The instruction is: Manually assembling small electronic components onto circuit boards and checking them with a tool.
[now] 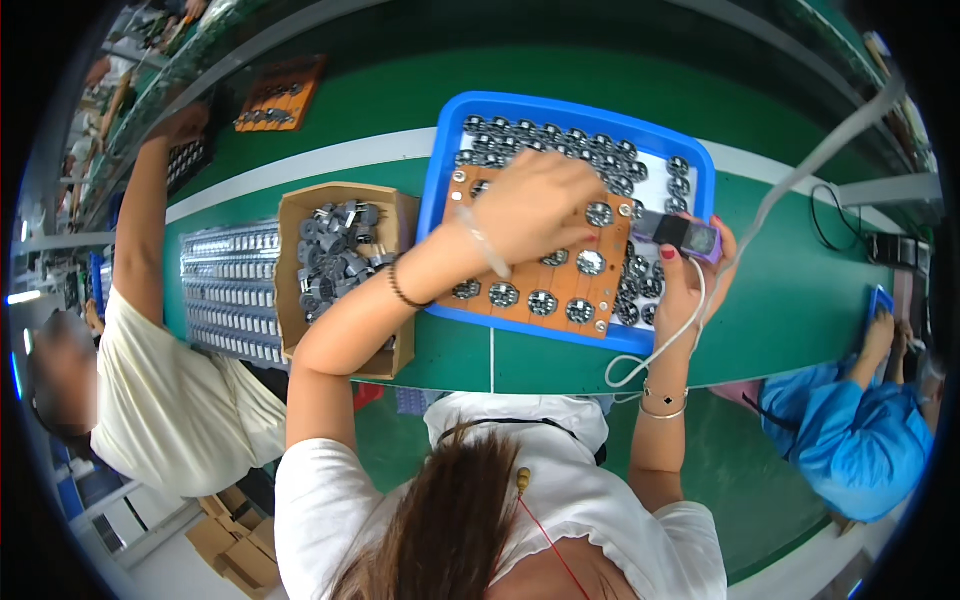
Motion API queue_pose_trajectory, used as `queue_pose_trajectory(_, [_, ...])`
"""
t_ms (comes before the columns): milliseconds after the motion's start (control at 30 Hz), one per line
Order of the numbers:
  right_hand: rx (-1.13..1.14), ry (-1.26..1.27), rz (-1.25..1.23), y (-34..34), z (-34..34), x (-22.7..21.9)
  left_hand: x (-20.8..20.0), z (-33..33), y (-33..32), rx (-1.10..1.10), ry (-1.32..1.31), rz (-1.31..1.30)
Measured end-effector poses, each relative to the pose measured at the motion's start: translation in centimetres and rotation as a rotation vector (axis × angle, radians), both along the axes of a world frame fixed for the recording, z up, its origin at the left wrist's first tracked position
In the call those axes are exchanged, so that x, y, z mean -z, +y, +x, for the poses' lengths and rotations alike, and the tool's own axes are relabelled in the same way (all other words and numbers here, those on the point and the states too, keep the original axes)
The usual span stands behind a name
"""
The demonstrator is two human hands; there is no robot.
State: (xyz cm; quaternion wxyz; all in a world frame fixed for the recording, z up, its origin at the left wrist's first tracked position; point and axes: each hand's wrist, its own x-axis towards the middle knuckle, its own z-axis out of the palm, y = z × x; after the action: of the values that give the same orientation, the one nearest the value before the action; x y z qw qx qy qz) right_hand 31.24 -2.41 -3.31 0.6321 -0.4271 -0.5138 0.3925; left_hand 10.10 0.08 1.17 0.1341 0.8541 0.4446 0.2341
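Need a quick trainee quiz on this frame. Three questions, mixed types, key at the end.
1. Which hand holds the purple device?
2. True or false: the cardboard box of grey parts stands to the left of the blue tray.
3. The left hand is over:
A) the cardboard box
B) the brown board
C) the purple device

Key:
1. The right hand.
2. True.
3. B.

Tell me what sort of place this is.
Probably a factory assembly line: a long green bench, a blue tray of small round parts, and co-workers on both sides.
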Motion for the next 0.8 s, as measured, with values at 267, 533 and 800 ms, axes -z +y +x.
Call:
queue_pose_trajectory(267, [-0.035,-0.089,-0.01,-0.3,1.1,0.0,2.6,3.6,0.2,0.06,0.088,0.187])
queue_pose_trajectory(533, [-0.048,-0.122,-0.061,-0.2,0.6,0.2,1.5,3.6,-0.1,0.015,0.136,-0.139])
queue_pose_trajectory(800, [0.143,0.26,-0.15,-1.8,-4.7,-0.4,1.6,3.7,-0.9,-0.088,0.041,-0.001])
